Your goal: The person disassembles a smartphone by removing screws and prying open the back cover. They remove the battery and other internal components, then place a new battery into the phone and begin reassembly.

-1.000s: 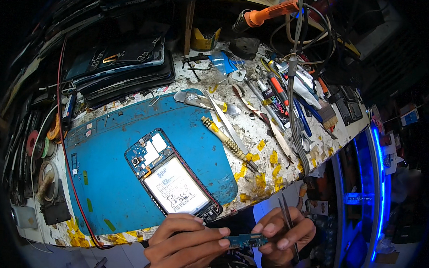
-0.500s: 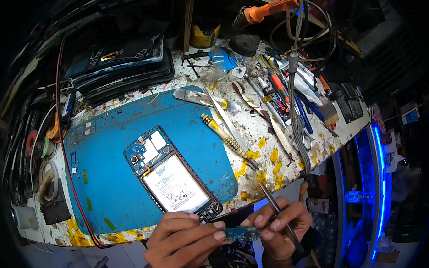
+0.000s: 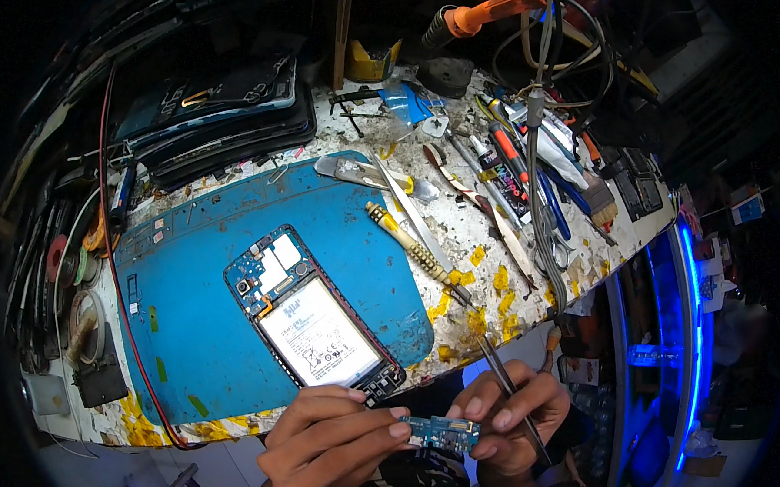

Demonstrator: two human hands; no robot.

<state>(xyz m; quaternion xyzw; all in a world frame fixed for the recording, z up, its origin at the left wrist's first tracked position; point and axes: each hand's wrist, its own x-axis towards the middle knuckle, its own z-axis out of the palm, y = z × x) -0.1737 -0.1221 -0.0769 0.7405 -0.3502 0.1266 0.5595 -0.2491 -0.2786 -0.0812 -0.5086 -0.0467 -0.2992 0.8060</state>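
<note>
Between both hands, just off the table's front edge, is a small blue-green circuit board (image 3: 444,432) with a connector on its face. My left hand (image 3: 333,441) is closed, pinching the board's left end between thumb and fingers. My right hand (image 3: 517,414) is closed on slim metal tweezers (image 3: 507,384), held slantwise with the tips toward the table. Its thumb and a finger also meet the board's right end. Behind my left hand an opened phone (image 3: 321,319) lies on the blue mat (image 3: 195,313), its white battery and mainboard exposed. The left hand covers its lower corner.
On the mat's right lie a screwdriver with a patterned handle (image 3: 405,242) and a pointed metal blade (image 3: 413,211). Pens, pliers and a brush (image 3: 602,205) crowd the far right. Stacked phone parts (image 3: 229,141) stand back left. A thick cable (image 3: 536,189) hangs over the right side.
The circuit board has tilted, so more of its face shows. My right hand and the tweezers have shifted slightly. My left hand still grips the board in nearly the same place.
</note>
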